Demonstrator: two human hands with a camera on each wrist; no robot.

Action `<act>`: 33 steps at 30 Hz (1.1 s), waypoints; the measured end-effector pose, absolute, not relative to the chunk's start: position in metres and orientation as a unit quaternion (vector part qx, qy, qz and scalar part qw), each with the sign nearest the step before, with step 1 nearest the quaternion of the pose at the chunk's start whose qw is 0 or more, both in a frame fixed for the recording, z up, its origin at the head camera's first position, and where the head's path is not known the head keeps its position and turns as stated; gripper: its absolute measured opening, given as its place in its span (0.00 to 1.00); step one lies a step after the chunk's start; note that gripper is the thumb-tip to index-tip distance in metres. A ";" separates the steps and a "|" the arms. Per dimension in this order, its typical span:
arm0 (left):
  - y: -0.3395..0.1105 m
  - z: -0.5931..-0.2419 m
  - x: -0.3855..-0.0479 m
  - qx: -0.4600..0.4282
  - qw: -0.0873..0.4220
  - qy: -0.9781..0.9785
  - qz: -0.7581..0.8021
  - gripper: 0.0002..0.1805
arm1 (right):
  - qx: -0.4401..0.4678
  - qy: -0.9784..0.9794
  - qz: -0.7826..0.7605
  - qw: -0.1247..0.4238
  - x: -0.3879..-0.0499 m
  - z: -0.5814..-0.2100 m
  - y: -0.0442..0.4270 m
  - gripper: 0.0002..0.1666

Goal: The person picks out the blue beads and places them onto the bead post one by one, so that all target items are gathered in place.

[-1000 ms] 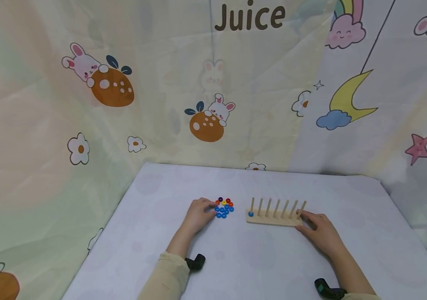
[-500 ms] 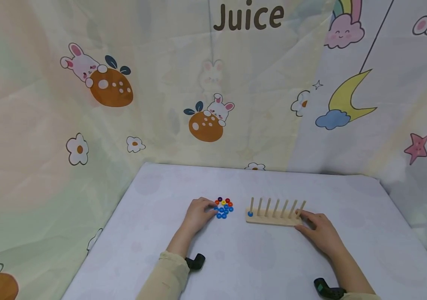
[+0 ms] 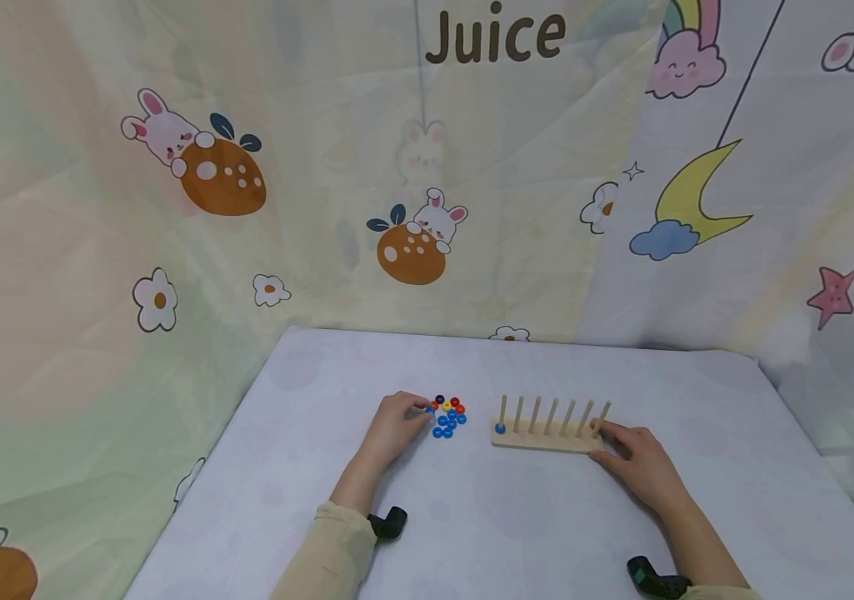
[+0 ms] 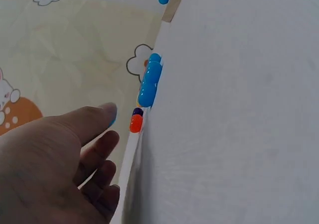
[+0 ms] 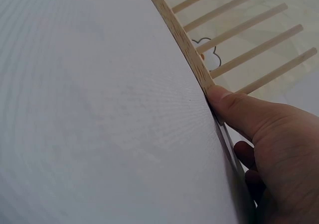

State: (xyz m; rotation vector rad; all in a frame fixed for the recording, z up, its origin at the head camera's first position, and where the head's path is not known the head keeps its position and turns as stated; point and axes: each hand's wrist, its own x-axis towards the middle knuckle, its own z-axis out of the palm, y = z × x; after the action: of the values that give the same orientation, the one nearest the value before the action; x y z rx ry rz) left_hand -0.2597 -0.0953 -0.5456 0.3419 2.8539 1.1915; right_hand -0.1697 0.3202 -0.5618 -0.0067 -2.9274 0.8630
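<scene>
Your left hand (image 3: 395, 425) has its fingers pinched on a blue bead (image 3: 430, 410), right at the tips; the left wrist view shows only a sliver of it past your thumb. Can't tell from here if that bead is clear of its neighbours. Pile sits just beyond those left fingers, on the side toward your other hand: blue beads (image 3: 451, 424) make up most of it, nearest part included, with a yellow bead (image 3: 446, 407), a red bead (image 3: 454, 402), orange beads (image 3: 460, 409) and a dark bead (image 3: 439, 399) toward its far side. Your right hand (image 3: 644, 467) grips the end of the rack (image 3: 546, 441), thumb against the near edge of the base, fingers round the end by the last peg. Rack is upright on the tabletop (image 3: 516, 517), running from the right fingers toward the pile, gap between it and the pile. Seven pegs; the one farthest from your right fingers carries a threaded bead (image 3: 500, 429), blue, down at the base. Behind both sets of fingers, well apart, hangs a printed backdrop (image 3: 322, 167) with rabbits and a moon. Back from the fingers, each wrist wears a black camera (image 3: 387, 523), pale sleeves (image 3: 332, 546) behind.
</scene>
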 end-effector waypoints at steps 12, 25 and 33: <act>-0.087 -0.516 -0.260 0.139 0.028 0.906 0.399 0.15 | 0.004 -0.959 0.281 0.049 -0.170 -0.562 0.320 0.39; -0.057 -0.486 -0.264 0.210 0.025 0.885 0.415 0.17 | 0.010 -0.959 0.278 0.061 -0.171 -0.563 0.320 0.38; -0.031 -0.482 -0.258 0.224 0.036 0.863 0.452 0.16 | 0.006 -0.959 0.278 0.059 -0.171 -0.565 0.320 0.38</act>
State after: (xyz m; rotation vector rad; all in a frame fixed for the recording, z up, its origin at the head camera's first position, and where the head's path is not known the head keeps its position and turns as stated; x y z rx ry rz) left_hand -0.2581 -0.0308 -0.4818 0.6882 2.6511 1.3876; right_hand -0.1715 0.3202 -0.5648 0.0194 -2.9035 0.8404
